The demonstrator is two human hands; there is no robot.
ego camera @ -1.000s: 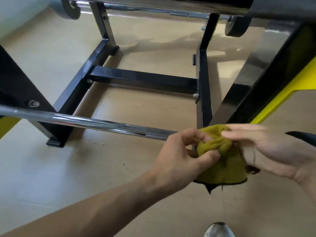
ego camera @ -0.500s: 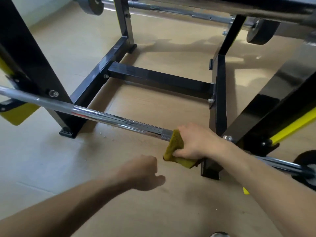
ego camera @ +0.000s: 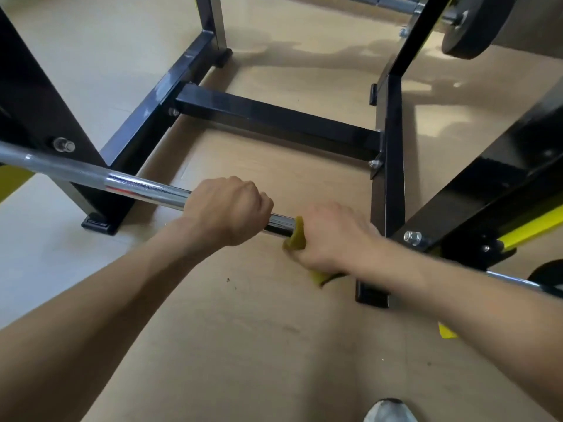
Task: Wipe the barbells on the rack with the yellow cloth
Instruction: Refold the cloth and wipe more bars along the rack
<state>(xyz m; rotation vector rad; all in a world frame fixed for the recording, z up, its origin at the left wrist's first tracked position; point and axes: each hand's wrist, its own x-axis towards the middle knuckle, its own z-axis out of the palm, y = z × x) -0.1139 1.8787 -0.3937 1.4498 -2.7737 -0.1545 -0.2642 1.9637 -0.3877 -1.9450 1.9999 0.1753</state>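
The right hand [ego camera: 330,236] curls round the yellow cloth [ego camera: 296,237], wrapping it on the barbell [ego camera: 143,187] just beside the rack [ego camera: 388,178] upright. Left of the cloth, the left hand [ego camera: 227,208] grips the bare bar.

No text, label, brand, number or sign can be read anywhere in the head view.
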